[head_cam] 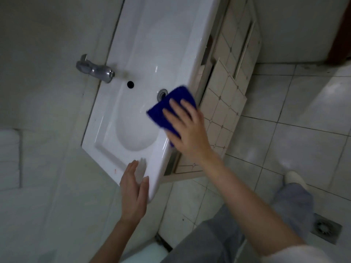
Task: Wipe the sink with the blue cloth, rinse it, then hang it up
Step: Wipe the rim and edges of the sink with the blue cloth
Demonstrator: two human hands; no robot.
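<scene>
The white ceramic sink (152,44) runs diagonally across the head view, tilted by the camera. A folded blue cloth (167,111) lies on the sink's front rim beside the metal drain (162,94). My right hand (187,128) presses flat on the cloth with straight, spread fingers. My left hand (133,192) rests open on the near corner of the sink, fingers straight. A chrome tap (95,69) juts from the wall over the basin, with a dark overflow hole (130,84) just below it.
A tiled cabinet front (224,103) sits under the sink. The tiled floor (284,145) spreads to the right, with a floor drain (325,229) at the lower right. My grey trousers (218,242) and a white shoe (294,179) show below. A tiled wall (38,73) fills the left.
</scene>
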